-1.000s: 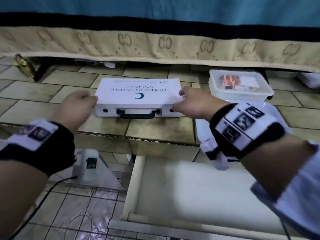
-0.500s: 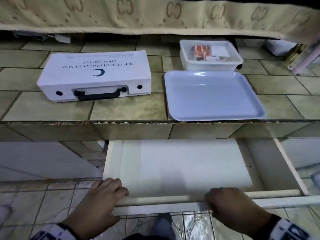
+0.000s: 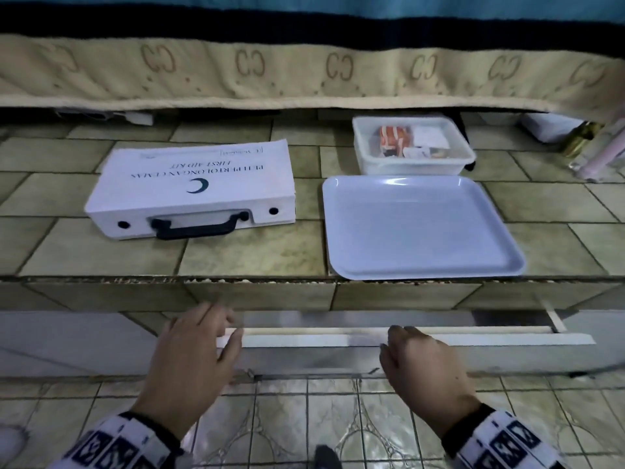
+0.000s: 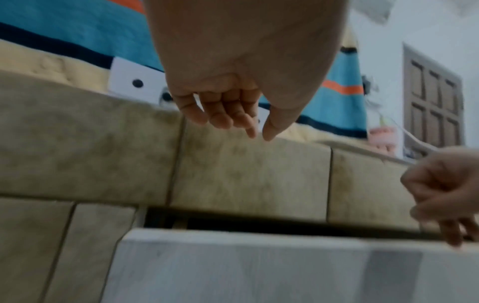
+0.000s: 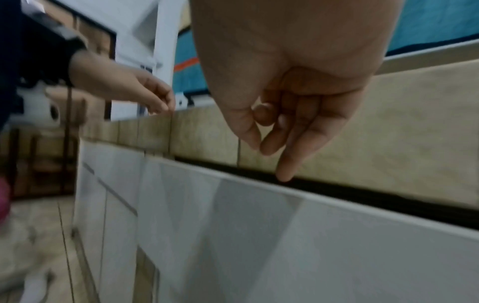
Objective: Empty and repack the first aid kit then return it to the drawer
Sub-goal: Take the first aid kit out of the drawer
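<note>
Two hands are at the white drawer [image 3: 406, 340], which stands only a little out from under the tiled counter [image 3: 250, 255] (a narrow dark gap shows above its front in both wrist views). The left hand [image 3: 192, 360] is at about 7 o'clock in the head view, with relaxed, nearly straight fingers over the left end of the drawer's top edge; it holds nothing, and whether it really touches the edge I cannot tell. The right hand [image 3: 422, 367] is at about 5 o'clock, its fingers loosely bent and pointing down toward the same edge, also holding nothing.

On the counter, at about 10 o'clock, lies the first aid kit [image 3: 192, 191], a white closed case with a black handle [image 3: 199, 226] turned toward the person and a dark crescent printed on the lid. Just beside it, toward 2 o'clock, lies a pale blue tray [image 3: 419, 228]. Behind the tray stands a clear plastic box [image 3: 412, 145] with some small packets inside, one of them orange. Along 12 o'clock hangs the beige edge of a blanket [image 3: 304, 69].
</note>
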`<control>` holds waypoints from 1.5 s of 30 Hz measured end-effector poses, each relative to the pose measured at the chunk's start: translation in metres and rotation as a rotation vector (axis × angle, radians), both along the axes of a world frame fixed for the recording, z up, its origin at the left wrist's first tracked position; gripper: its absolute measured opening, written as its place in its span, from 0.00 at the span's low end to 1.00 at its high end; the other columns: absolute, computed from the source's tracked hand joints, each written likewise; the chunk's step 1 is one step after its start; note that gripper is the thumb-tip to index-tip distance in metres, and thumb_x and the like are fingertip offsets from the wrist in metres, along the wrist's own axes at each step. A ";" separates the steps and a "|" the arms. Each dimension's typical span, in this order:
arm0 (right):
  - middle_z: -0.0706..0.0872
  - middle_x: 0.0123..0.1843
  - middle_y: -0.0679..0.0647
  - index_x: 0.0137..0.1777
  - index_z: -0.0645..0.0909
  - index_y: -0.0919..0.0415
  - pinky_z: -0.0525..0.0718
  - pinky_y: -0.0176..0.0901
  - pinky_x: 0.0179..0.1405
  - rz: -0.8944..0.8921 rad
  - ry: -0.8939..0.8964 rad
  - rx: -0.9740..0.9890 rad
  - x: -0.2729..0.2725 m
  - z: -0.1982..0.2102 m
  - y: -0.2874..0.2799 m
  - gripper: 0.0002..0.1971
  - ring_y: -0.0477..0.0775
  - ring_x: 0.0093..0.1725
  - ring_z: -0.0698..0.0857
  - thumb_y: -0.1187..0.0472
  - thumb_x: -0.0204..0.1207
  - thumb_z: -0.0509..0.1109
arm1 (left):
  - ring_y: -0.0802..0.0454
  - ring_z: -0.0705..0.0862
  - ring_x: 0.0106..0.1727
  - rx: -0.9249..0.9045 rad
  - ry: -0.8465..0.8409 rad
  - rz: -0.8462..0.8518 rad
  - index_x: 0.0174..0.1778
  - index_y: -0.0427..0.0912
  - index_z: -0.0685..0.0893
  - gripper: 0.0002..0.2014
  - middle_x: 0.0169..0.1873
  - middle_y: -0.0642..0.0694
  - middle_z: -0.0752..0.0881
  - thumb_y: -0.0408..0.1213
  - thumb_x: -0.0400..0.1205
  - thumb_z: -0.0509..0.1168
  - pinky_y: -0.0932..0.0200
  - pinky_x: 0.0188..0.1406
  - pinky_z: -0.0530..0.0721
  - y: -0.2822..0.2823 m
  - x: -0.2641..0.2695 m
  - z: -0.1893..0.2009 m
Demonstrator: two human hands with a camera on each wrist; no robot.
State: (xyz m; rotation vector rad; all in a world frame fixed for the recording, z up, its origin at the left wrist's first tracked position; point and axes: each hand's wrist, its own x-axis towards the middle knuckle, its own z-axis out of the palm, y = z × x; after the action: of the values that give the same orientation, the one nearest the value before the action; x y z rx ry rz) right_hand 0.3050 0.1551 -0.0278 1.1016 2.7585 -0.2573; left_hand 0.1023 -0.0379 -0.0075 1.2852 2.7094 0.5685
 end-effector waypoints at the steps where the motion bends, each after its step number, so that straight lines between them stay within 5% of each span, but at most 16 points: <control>1: 0.73 0.24 0.50 0.27 0.61 0.53 0.60 0.41 0.20 -0.025 0.073 0.012 -0.012 0.007 0.000 0.21 0.60 0.24 0.78 0.53 0.67 0.73 | 0.54 0.79 0.31 0.052 -0.015 0.058 0.40 0.52 0.80 0.03 0.31 0.59 0.75 0.45 0.77 0.63 0.54 0.34 0.78 0.005 -0.003 0.010; 3: 0.73 0.27 0.49 0.27 0.60 0.53 0.66 0.45 0.28 -0.045 0.185 -0.081 -0.033 0.020 0.000 0.21 0.55 0.30 0.74 0.48 0.75 0.65 | 0.60 0.80 0.37 0.099 -0.098 0.150 0.42 0.52 0.81 0.03 0.35 0.59 0.78 0.39 0.78 0.68 0.53 0.36 0.80 0.007 -0.010 0.022; 6: 0.78 0.22 0.47 0.28 0.68 0.55 0.73 0.39 0.28 -0.051 0.511 -0.477 -0.067 0.046 0.003 0.18 0.51 0.27 0.82 0.51 0.73 0.70 | 0.63 0.80 0.41 0.183 -0.213 0.281 0.44 0.53 0.81 0.06 0.39 0.60 0.81 0.37 0.77 0.70 0.60 0.33 0.77 0.006 -0.024 0.034; 8: 0.80 0.23 0.51 0.32 0.71 0.54 0.76 0.42 0.26 -0.126 0.719 -0.853 -0.092 0.060 0.007 0.14 0.58 0.26 0.85 0.59 0.75 0.71 | 0.58 0.82 0.42 0.293 -0.307 0.437 0.47 0.51 0.80 0.05 0.41 0.57 0.83 0.39 0.79 0.69 0.61 0.35 0.77 0.006 -0.035 0.041; 11: 0.83 0.31 0.57 0.42 0.74 0.61 0.80 0.38 0.22 -0.365 0.808 -1.468 -0.131 0.079 0.013 0.05 0.55 0.26 0.85 0.66 0.79 0.65 | 0.46 0.82 0.50 0.453 -0.594 0.724 0.59 0.45 0.78 0.13 0.50 0.48 0.85 0.44 0.81 0.65 0.50 0.51 0.79 0.005 -0.061 0.045; 14: 0.81 0.41 0.62 0.45 0.77 0.62 0.87 0.39 0.29 -0.593 0.824 -1.761 -0.164 0.086 0.020 0.05 0.59 0.37 0.86 0.61 0.80 0.63 | 0.43 0.82 0.53 0.776 -0.899 0.856 0.72 0.34 0.71 0.21 0.54 0.36 0.82 0.40 0.85 0.60 0.49 0.62 0.75 0.012 -0.087 0.049; 18: 0.78 0.58 0.69 0.55 0.76 0.63 0.89 0.48 0.37 -0.719 0.806 -1.808 -0.197 0.083 0.019 0.12 0.62 0.50 0.83 0.55 0.79 0.67 | 0.39 0.82 0.57 0.977 -1.151 0.879 0.72 0.35 0.68 0.22 0.56 0.31 0.80 0.43 0.86 0.59 0.50 0.68 0.75 0.017 -0.114 0.060; 21: 0.79 0.50 0.65 0.53 0.76 0.63 0.88 0.49 0.38 -0.809 0.858 -1.796 -0.215 0.081 0.018 0.13 0.60 0.46 0.82 0.53 0.78 0.68 | 0.43 0.85 0.52 0.979 -1.209 0.828 0.61 0.34 0.77 0.17 0.49 0.34 0.87 0.44 0.84 0.61 0.55 0.58 0.84 0.022 -0.136 0.062; 24: 0.80 0.43 0.63 0.47 0.77 0.63 0.87 0.45 0.34 -0.903 0.939 -1.706 -0.232 0.081 0.020 0.11 0.58 0.40 0.80 0.54 0.78 0.68 | 0.44 0.85 0.47 0.955 -1.225 0.833 0.50 0.32 0.81 0.12 0.34 0.39 0.91 0.40 0.82 0.66 0.54 0.58 0.81 0.028 -0.158 0.059; 31: 0.76 0.33 0.61 0.37 0.74 0.62 0.82 0.35 0.20 -1.100 1.054 -1.618 -0.258 0.089 0.048 0.13 0.56 0.32 0.77 0.54 0.77 0.69 | 0.46 0.83 0.43 0.905 -1.358 0.794 0.51 0.32 0.77 0.08 0.43 0.39 0.83 0.32 0.81 0.66 0.50 0.61 0.78 0.073 -0.194 0.070; 33: 0.77 0.33 0.62 0.39 0.74 0.64 0.82 0.34 0.18 -1.141 1.081 -1.621 -0.260 0.091 0.052 0.14 0.57 0.31 0.78 0.54 0.76 0.70 | 0.45 0.83 0.45 0.851 -1.407 0.769 0.48 0.32 0.78 0.08 0.45 0.38 0.84 0.33 0.80 0.68 0.48 0.61 0.78 0.082 -0.203 0.072; 38: 0.78 0.38 0.64 0.50 0.73 0.63 0.85 0.41 0.20 -1.199 1.126 -1.622 -0.264 0.096 0.052 0.15 0.60 0.32 0.79 0.53 0.73 0.72 | 0.43 0.84 0.48 0.686 -1.441 0.721 0.49 0.35 0.80 0.09 0.49 0.37 0.85 0.37 0.79 0.68 0.53 0.41 0.82 0.091 -0.220 0.071; 45: 0.74 0.33 0.61 0.54 0.72 0.65 0.80 0.39 0.19 -1.277 1.069 -1.544 -0.257 0.117 0.061 0.22 0.57 0.25 0.74 0.52 0.69 0.74 | 0.42 0.84 0.49 0.667 -1.470 0.724 0.54 0.33 0.82 0.14 0.48 0.42 0.84 0.36 0.77 0.71 0.53 0.42 0.89 0.103 -0.222 0.076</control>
State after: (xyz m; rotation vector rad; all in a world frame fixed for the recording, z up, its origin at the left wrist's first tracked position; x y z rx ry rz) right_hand 0.0478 0.2156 0.0888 1.9173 0.6478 -2.8517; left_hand -0.1202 0.0652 0.0688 -0.3029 1.5368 1.6599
